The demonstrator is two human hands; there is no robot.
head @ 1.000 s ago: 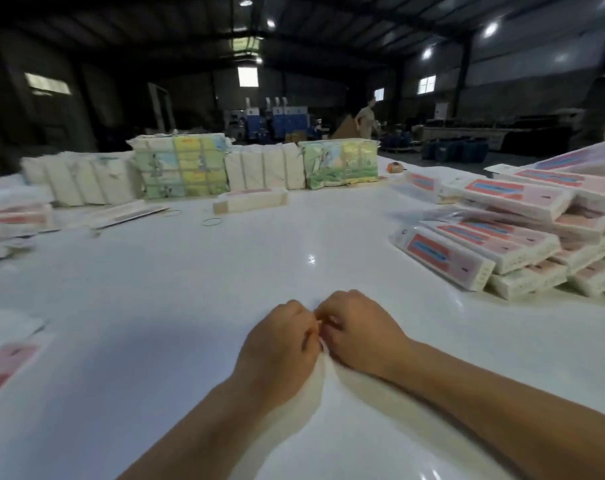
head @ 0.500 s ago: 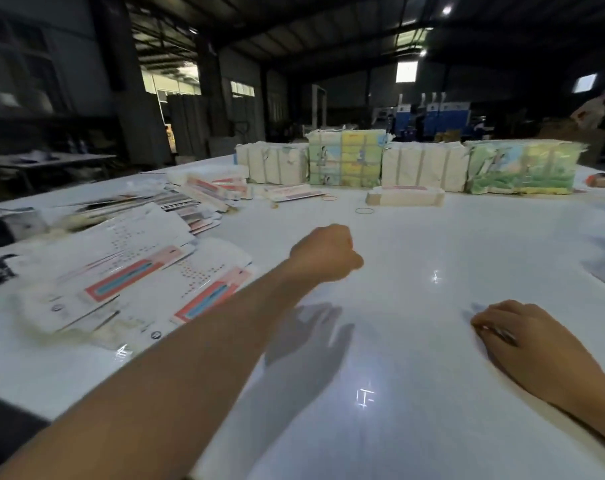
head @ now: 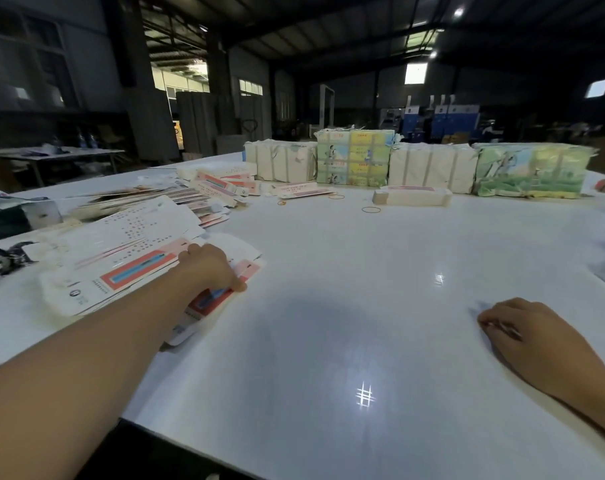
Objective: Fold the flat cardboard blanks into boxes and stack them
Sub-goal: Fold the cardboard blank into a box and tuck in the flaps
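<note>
A spread of flat white cardboard blanks [head: 121, 258] with red and blue print lies on the left of the white table [head: 328, 306]. My left hand [head: 212, 268] reaches across them and rests on the nearest blank [head: 221, 292], thumb at its right edge; whether the fingers grip it is hidden. My right hand [head: 529, 337] lies on the bare table at the right, fingers loosely curled, holding nothing I can see. One folded box [head: 411, 195] sits at the back centre.
Wrapped bundles [head: 356, 157] stand in a row along the far edge. Rubber bands [head: 371, 209] lie near them. More blanks and folded boxes [head: 218, 185] pile at the back left. Dark objects [head: 3, 220] sit at the far left edge.
My view has swung left away from the box stack. My left hand left my right hand, reached left and came down on the blanks. My right hand stayed on the table.
</note>
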